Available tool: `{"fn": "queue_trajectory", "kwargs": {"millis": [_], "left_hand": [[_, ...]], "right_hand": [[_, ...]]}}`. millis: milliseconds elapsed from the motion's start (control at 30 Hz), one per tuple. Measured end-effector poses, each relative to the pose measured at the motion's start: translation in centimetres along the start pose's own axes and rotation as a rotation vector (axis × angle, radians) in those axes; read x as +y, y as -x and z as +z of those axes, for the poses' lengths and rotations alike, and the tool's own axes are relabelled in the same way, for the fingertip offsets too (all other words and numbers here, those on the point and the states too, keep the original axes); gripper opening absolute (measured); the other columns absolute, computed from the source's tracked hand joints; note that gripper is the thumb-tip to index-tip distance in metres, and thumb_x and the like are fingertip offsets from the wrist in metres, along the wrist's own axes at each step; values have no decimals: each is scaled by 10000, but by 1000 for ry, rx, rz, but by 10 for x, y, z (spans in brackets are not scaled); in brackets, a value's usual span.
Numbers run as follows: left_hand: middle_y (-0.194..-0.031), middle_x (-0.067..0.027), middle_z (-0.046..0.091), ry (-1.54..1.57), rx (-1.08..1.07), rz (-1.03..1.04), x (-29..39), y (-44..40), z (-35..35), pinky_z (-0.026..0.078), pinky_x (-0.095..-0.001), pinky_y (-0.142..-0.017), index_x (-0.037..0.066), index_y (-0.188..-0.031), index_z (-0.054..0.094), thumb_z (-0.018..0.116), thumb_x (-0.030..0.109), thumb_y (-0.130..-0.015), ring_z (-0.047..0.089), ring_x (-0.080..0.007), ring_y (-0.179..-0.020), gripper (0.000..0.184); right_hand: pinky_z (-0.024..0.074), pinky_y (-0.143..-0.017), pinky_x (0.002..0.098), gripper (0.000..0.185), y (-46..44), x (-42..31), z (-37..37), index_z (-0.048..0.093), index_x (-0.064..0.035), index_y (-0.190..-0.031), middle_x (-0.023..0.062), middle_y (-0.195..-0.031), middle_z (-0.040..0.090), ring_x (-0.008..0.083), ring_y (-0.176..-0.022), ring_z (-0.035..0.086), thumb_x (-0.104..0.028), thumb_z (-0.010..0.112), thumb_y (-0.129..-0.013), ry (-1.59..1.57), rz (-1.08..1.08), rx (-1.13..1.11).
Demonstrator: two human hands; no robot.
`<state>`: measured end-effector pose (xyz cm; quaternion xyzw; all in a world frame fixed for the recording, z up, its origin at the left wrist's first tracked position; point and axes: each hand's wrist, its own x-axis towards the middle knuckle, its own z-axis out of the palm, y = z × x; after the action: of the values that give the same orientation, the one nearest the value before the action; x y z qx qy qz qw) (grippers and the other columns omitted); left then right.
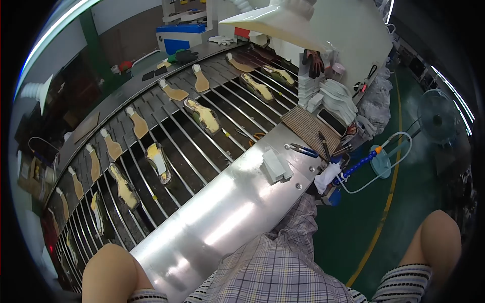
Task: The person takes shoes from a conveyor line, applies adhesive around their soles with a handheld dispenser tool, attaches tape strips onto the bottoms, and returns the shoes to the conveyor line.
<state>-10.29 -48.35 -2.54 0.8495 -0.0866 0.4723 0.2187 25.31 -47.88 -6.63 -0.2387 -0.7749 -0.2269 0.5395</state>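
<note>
Neither of my hands shows; only my bent left arm [113, 270] at the lower left and my right arm [437, 235] at the lower right are visible, with striped sleeves. In front of me lies a shiny metal ledge [222, 222] with a small stack of grey-white blocks or pads [275, 165] on it. Beyond the ledge, a conveyor of metal rods [187, 136] carries shoe-shaped pieces with yellow inner faces [203, 116]. Tan insole-shaped pieces [137, 122] with pale ends lie along its far side.
Pliers [304, 150], a hammer [324, 143] and a phone [332, 121] lie around a ribbed brown board [303, 123]. A blue flexible hose [358, 165] stands right of the ledge. A lamp-like hood [278, 20] hangs overhead. A fan [437, 118] stands right, past a yellow floor line [389, 207].
</note>
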Motion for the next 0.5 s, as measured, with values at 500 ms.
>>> {"fn": "queue_trajectory", "kwargs": {"millis": [500], "left_hand": [[-1051,-109,598,-434,1567,-1058,-125,237,45,472,-283,-843,15,-1129,511,567,84,-907,589,-174,-975,240]], "right_hand": [[455,-679,287,128,144,21,82,587,36,-824,112,-783,604,196,-727,573,-66,530,-877,-288,886,-294]]}}
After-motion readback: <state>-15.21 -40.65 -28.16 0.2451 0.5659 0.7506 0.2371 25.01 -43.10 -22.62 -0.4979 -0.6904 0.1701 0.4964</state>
